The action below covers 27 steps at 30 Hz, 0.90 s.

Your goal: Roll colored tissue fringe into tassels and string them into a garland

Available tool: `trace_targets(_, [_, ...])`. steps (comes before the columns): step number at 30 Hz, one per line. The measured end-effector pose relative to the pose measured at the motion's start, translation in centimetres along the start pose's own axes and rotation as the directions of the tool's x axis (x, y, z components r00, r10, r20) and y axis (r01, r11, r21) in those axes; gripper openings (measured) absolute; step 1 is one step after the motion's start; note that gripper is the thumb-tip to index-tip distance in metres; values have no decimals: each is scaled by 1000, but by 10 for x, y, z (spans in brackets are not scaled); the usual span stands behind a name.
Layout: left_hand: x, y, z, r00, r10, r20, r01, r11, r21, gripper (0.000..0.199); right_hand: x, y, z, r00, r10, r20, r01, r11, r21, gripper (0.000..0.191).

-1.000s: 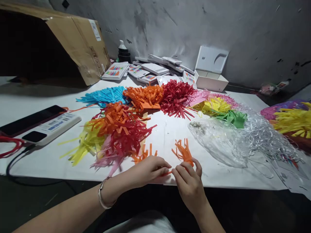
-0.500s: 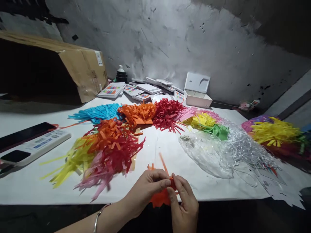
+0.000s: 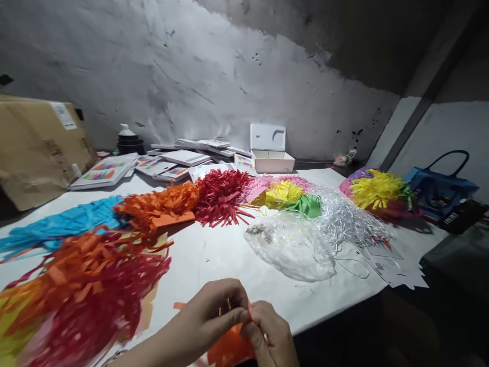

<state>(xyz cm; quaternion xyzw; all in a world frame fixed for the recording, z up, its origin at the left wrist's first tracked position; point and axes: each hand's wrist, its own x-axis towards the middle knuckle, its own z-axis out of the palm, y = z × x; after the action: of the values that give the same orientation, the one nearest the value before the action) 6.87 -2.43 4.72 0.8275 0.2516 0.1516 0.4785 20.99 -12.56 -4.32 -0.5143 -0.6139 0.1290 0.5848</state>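
Orange paper [image 3: 229, 346] with thin strips hangs at the table's front edge, pinched at its top between my fingertips. My left hand [image 3: 219, 316] comes from the lower left, its thumb and fingers closed on the paper. Close against it on the right, my right hand [image 3: 271, 331] also pinches the paper. Part of the paper is hidden behind both hands. To the left lie heaps of shredded orange paper [image 3: 84, 260] and red-pink paper [image 3: 103, 300]. A clear plastic bag [image 3: 294, 250] rests on the white table [image 3: 206, 265] beyond my right hand.
Blue [image 3: 64, 219], orange, red, pink, yellow and green fringes and silver tinsel [image 3: 344, 219] form an arc. Behind them are flat boxes [image 3: 183, 157], an open white box [image 3: 272, 161] and a cardboard carton [image 3: 42, 148]. A blue bag [image 3: 439, 188] stands at the right.
The view has turned right, so the table's contents appear farther left and the blue bag shows. My hands remain together on the orange paper and appear slightly lower.
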Motion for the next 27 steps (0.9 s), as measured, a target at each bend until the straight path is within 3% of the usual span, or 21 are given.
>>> trace_targets(3, [32, 2, -8, 996, -47, 71, 44, 998, 44, 32, 1, 17, -24, 997, 62, 56, -67, 993, 99, 57])
trace_targets(6, [88, 4, -12, 997, 75, 29, -78, 983, 166, 31, 18, 35, -61, 969, 247, 25, -248, 963, 108, 52])
trace_targets(9, [160, 1, 3, 966, 250, 70, -259, 911, 321, 22, 49, 57, -96, 939, 310, -147, -334, 926, -177, 41])
trace_targets(11, [204, -8, 23, 943, 291, 161, -332, 815, 474, 22, 67, 75, -107, 941, 271, -203, -336, 820, -464, 34])
trace_targets(14, [247, -27, 50, 931, 269, 248, -363, 753, 549, 21, 74, 96, -108, 935, 291, -204, -349, 644, -681, 31])
trace_targets(19, [261, -49, 59, 933, 236, 271, -358, 690, 629, 23, 60, 104, -95, 930, 324, -174, -318, 471, -823, 26])
trace_targets(23, [260, -42, 60, 915, 256, 312, -402, 651, 644, 25, 59, 104, -93, 933, 321, -160, -297, 439, -848, 27])
trace_targets(27, [265, -32, 69, 884, 256, 392, -461, 624, 631, 21, 60, 106, -95, 937, 314, -155, -294, 466, -835, 27])
